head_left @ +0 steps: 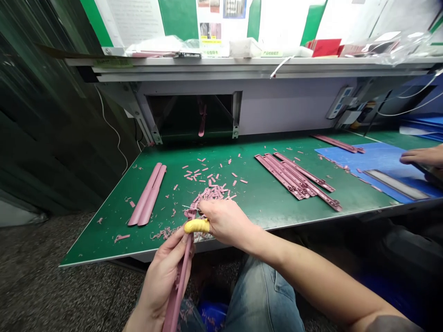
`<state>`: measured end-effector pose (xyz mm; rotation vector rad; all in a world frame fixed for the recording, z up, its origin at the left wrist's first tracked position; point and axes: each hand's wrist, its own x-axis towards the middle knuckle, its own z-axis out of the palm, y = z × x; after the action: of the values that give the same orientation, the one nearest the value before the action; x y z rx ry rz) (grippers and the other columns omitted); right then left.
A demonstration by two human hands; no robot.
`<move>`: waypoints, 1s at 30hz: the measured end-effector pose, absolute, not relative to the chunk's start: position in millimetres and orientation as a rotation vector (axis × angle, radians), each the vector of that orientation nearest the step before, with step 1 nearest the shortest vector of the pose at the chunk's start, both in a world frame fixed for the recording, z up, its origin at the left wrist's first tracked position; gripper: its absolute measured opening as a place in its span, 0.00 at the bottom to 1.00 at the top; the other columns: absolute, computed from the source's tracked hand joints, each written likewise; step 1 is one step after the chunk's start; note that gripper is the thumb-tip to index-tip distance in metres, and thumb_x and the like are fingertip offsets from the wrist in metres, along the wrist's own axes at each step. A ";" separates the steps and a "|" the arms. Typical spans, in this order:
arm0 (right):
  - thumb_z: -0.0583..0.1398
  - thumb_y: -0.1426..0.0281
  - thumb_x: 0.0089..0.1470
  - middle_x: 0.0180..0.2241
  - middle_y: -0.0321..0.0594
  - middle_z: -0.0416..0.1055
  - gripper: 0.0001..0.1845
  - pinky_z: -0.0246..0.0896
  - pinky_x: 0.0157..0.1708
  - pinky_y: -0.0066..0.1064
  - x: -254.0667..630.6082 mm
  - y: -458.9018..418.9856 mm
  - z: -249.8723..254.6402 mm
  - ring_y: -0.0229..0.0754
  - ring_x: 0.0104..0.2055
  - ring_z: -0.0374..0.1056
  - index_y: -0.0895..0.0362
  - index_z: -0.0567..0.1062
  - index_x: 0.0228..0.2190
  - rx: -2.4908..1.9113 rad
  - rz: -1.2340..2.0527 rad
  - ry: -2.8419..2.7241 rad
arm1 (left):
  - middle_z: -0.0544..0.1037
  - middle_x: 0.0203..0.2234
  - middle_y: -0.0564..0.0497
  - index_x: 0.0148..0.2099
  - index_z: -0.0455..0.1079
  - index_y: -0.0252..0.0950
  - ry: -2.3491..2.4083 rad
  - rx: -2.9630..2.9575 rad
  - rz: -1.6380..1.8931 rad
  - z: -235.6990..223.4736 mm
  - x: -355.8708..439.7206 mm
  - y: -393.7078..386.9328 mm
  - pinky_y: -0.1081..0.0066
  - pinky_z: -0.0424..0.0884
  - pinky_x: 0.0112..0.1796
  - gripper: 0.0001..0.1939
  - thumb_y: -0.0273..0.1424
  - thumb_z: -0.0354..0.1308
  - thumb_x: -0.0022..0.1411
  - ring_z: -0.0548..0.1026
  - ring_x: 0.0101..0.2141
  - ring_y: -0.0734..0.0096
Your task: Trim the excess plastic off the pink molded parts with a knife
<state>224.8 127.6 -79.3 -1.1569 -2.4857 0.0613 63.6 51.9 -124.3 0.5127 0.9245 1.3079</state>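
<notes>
My left hand [169, 267] is wrapped round a long pink plastic strip [180, 288], which slants up from the bottom of the view toward the green table. My right hand [228, 221], with a yellow cover [196, 226] on its thumb, is closed on a thin-bladed knife [189, 208]. Most of the knife is hidden in the fingers; its blade lies across the far end of the strip. That thumb rests against the strip near my left fingertips. Just behind the hands is a heap of small pink offcuts [216, 191], with curled shavings [168, 233] beside them.
Two smooth pink strips [147, 196] lie side by side at the left. Several more strips [297, 177], hollow side up, lie right of centre. Farther right are a blue sheet [360, 159], a grey bar [396, 184] and another person's hand [422, 155]. A shelf [256, 69] spans the back.
</notes>
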 end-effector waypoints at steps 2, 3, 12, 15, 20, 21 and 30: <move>0.47 0.45 0.61 0.26 0.38 0.71 0.29 0.38 0.23 0.30 221.5 119.8 -82.8 0.37 0.24 0.64 0.57 0.69 0.30 -1.110 0.093 -2.510 | 0.79 0.33 0.52 0.51 0.75 0.39 0.934 0.509 1.325 -119.0 64.4 55.1 0.79 0.71 0.42 0.18 0.28 0.65 0.57 0.75 0.35 0.77; 0.47 0.46 0.62 0.26 0.38 0.71 0.28 0.38 0.22 0.30 218.9 114.2 -84.5 0.37 0.24 0.64 0.57 0.69 0.29 -1.077 0.118 -2.526 | 0.79 0.34 0.51 0.50 0.75 0.38 0.944 0.505 1.335 -116.0 64.6 57.7 0.79 0.71 0.40 0.18 0.27 0.65 0.56 0.75 0.34 0.76; 0.60 0.60 0.56 0.22 0.35 0.71 0.12 0.33 0.16 0.29 188.6 8.3 -129.0 0.39 0.18 0.62 0.55 0.68 0.27 -0.571 0.346 -2.875 | 0.73 0.27 0.53 0.43 0.75 0.34 0.879 0.442 1.579 -96.8 47.1 114.8 0.83 0.68 0.25 0.11 0.20 0.58 0.58 0.71 0.23 0.83; 0.59 0.61 0.59 0.18 0.31 0.69 0.13 0.33 0.14 0.28 189.7 -4.6 -145.5 0.36 0.15 0.58 0.54 0.68 0.26 -0.373 0.524 -2.894 | 0.71 0.29 0.53 0.42 0.74 0.33 0.832 0.409 1.627 -91.6 40.3 125.1 0.84 0.68 0.24 0.10 0.19 0.55 0.60 0.71 0.25 0.84; 0.57 0.48 0.56 0.26 0.37 0.73 0.23 0.52 0.24 0.27 208.8 61.9 -109.6 0.38 0.27 0.67 0.56 0.71 0.31 -0.852 0.510 -2.389 | 0.71 0.30 0.52 0.45 0.71 0.34 0.866 0.340 1.477 -87.9 50.6 96.3 0.86 0.61 0.14 0.09 0.22 0.53 0.63 0.68 0.20 0.84; 0.56 0.46 0.56 0.27 0.38 0.72 0.25 0.53 0.26 0.27 212.3 78.5 -99.0 0.38 0.28 0.67 0.57 0.71 0.32 -0.942 0.482 -2.284 | 0.71 0.28 0.53 0.46 0.71 0.35 0.877 0.328 1.433 -88.6 54.8 86.7 0.86 0.59 0.13 0.10 0.23 0.53 0.64 0.66 0.17 0.85; 0.54 0.38 0.50 0.29 0.38 0.71 0.32 0.47 0.26 0.28 216.7 114.6 -80.7 0.39 0.28 0.64 0.57 0.69 0.30 -1.224 0.245 -2.227 | 0.65 0.18 0.56 0.54 0.67 0.42 0.852 0.287 1.221 -114.4 63.1 45.0 0.86 0.54 0.12 0.18 0.31 0.56 0.62 0.57 0.11 0.86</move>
<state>216.7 114.6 -80.7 -1.2240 -2.2271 0.2454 63.1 45.0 -114.4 0.2868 0.8522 1.2210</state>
